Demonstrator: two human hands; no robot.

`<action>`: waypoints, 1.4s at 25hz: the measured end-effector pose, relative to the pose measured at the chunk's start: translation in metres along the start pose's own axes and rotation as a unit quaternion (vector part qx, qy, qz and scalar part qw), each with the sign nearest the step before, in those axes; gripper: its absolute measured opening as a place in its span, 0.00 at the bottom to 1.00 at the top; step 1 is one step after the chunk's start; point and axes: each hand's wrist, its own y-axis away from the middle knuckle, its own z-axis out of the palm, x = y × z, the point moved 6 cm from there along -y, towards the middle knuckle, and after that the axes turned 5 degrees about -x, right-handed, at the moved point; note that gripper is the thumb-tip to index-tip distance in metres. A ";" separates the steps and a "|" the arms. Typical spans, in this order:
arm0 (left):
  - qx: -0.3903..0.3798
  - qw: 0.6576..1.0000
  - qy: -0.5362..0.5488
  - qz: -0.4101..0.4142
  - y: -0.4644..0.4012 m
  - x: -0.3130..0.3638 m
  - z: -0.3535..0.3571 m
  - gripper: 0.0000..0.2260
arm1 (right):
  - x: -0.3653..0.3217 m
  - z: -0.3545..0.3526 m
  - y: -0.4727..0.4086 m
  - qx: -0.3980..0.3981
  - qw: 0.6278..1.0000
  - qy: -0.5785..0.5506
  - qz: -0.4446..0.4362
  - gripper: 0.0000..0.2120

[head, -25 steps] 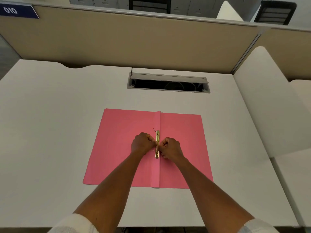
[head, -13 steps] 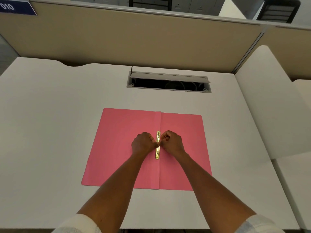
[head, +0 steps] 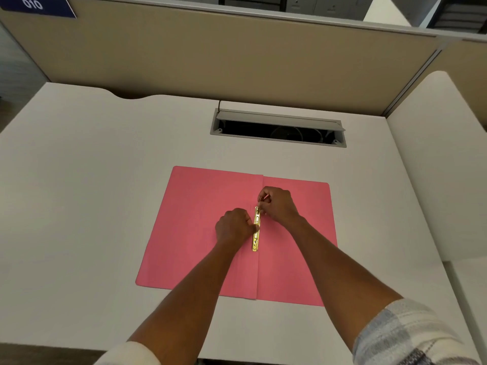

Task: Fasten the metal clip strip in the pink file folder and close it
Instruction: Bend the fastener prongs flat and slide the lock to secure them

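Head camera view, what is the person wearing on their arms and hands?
Both hands, the left hand and the right hand, are bare: no gloves, rings or watch show. Both forearms are bare too, sleeves pushed up. The pale checked fabric sleeve covers the right upper arm; the plain whitish sleeve covers the left.

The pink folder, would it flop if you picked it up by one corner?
Probably. The folder lies flat and looks like thin card, so it would likely sag and fold along its middle crease. It seems light. The gold clip strip near the crease might weigh that part down slightly.
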 end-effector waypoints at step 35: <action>0.086 0.929 -0.301 0.196 0.005 0.024 0.003 0.15 | 0.008 -0.001 -0.007 0.042 0.999 0.000 0.007 0.09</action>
